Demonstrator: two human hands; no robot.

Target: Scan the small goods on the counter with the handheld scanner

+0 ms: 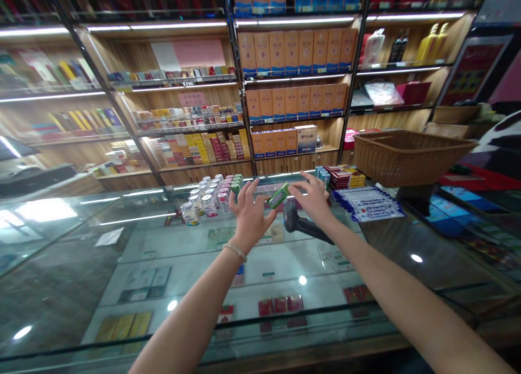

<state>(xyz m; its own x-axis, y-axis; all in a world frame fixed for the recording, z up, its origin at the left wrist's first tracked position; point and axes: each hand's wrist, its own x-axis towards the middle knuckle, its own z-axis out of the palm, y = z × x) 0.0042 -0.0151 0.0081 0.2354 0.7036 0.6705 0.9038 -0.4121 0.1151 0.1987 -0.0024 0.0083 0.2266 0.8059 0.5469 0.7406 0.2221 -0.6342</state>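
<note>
A small green pack of chewing gum point(279, 196) is held at a tilt above the glass counter point(252, 254). The thumb and forefinger of my right hand point(313, 197) pinch its upper right end. My left hand point(249, 214) is at the lower left end, thumb and forefinger closed in on it, other fingers raised. Just below the pack lies a black handheld barcode scanner point(305, 224), its handle running under my right wrist. Beyond my left hand stand rows of small clear bottles point(203, 197) with white lids, beside pink and green ones.
Blue-and-white wrapped packets point(368, 203) and red-and-yellow packs point(345, 176) lie to the right. Behind them stands a wicker basket point(411, 154). Cigarette packs sit under the counter glass. Back shelves hold orange boxes point(293, 54), bottles and small packs. A paper slip point(109, 236) lies left.
</note>
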